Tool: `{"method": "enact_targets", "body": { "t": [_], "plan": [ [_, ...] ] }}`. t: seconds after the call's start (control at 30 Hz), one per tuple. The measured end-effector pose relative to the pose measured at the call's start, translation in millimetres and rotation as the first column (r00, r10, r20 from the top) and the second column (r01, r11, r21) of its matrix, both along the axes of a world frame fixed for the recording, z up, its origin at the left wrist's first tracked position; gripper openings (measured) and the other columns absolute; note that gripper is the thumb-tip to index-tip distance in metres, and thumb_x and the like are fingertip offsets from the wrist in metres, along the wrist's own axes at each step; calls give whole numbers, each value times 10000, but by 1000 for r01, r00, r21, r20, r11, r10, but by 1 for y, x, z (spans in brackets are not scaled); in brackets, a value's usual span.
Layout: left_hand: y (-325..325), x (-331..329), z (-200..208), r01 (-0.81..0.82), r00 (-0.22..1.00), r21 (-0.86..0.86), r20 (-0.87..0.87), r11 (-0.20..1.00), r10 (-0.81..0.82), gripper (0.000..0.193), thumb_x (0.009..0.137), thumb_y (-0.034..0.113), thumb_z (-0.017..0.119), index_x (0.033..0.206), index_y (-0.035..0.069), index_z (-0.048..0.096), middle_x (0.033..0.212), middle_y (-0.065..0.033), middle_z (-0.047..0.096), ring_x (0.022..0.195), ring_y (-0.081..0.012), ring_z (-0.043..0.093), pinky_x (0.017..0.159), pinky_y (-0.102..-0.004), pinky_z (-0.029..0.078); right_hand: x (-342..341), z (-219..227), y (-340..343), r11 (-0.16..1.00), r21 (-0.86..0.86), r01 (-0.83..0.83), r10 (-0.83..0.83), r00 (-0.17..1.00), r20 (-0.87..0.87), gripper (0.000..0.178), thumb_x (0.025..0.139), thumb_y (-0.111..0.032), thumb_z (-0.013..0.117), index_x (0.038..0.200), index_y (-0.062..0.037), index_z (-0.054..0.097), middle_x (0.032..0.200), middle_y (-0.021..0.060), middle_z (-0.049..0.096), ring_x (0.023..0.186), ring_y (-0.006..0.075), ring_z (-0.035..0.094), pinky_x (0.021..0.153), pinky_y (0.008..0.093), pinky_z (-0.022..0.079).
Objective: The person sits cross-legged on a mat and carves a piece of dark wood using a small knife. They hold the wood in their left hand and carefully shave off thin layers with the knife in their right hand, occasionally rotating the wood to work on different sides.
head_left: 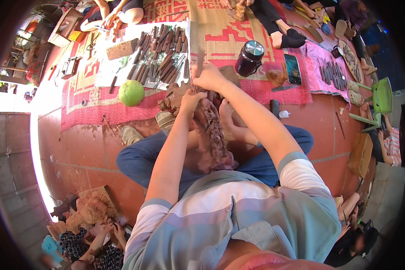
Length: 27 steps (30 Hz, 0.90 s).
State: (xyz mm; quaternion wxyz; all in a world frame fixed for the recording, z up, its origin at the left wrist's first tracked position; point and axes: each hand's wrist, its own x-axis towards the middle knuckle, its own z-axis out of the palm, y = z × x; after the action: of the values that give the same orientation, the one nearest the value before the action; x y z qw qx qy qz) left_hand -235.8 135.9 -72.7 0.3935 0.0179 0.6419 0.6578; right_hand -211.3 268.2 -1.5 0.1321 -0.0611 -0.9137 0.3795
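A long reddish-brown wood carving (213,135) with a deeply cut surface lies between my legs, its near end close to my belly. My left hand (190,102) is closed at the carving's far end, thumb across it; what its fingers grip is hidden. Just beyond, my right hand (209,77) is closed around a narrow, greyish hand tool (200,59), blurred, which sticks up past the fist. Under and beside both hands sits a brown wooden block (170,98), partly covered by them.
Many carving chisels (159,54) lie on a white sheet at the far left, near a green round fruit (131,93). A dark flask (250,58) and a phone (292,69) rest on the red mat (87,105). Other people sit around; a green chair (379,101) stands right.
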Motion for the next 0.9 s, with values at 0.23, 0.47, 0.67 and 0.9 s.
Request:
{"method": "enact_targets", "body": {
  "t": [0.23, 0.47, 0.67, 0.9],
  "plan": [
    [1, 0, 1, 11, 1000, -30, 9, 999, -11, 431, 675, 80, 700, 1045, -24, 506, 783, -65, 592, 591, -141, 576, 521, -278, 472, 1, 1, 16, 981, -192, 9, 2, 999, 54, 110, 663, -146, 604, 706, -57, 555, 690, 87, 608, 700, 241, 605, 630, 349, 459],
    [-4, -2, -1, 47, 999, -61, -7, 997, -48, 436, 674, 113, 707, 1057, -3, 534, 865, -81, 612, 706, -153, 597, 625, -278, 487, 6, 8, 14, 990, -139, 12, -4, 998, 61, 88, 675, -115, 590, 721, -53, 548, 735, 92, 619, 726, 257, 613, 644, 347, 467],
    [1, 0, 9, 43, 999, -92, 8, 995, -43, 410, 677, 103, 700, 1044, 10, 543, 868, -72, 609, 702, -146, 594, 625, -271, 485, 11, -3, 15, 987, -153, 44, -38, 998, 42, 124, 667, -153, 598, 761, -73, 583, 756, 94, 634, 750, 275, 618, 655, 364, 474],
    [-1, 0, 11, 32, 999, -25, 36, 999, -31, 314, 706, 105, 697, 969, 37, 539, 804, -55, 593, 602, -135, 564, 532, -252, 466, 20, -12, 9, 979, -203, 6, -19, 998, -63, 112, 684, -137, 617, 747, -59, 568, 771, 80, 607, 768, 226, 600, 668, 337, 453]
  ]
}}
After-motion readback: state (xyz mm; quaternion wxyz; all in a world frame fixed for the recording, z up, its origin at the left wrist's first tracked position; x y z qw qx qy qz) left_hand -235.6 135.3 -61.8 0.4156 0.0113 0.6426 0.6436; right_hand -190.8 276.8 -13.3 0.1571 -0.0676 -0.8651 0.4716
